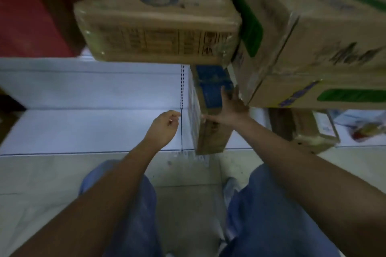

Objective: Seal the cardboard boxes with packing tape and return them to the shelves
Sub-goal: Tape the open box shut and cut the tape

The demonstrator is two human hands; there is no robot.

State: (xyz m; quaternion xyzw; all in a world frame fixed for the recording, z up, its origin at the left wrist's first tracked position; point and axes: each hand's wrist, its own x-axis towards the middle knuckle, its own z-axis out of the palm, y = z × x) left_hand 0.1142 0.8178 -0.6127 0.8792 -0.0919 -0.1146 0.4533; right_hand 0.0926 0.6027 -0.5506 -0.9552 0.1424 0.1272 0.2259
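A: Right hand is flat against the narrow blue-printed box standing on the lower shelf, fingers spread, thumb along its near face, nothing gripped.

B: And the left hand?

A: At nine o'clock of that box, loosely curled, holding nothing. Best move, I'd say: bring it to the box's left face and slide the box back squarely.

B: Obstacles?

A: Tight! The big green-labelled cartons overhang at one o'clock, a taped box juts out at twelve, and another box sits at three.
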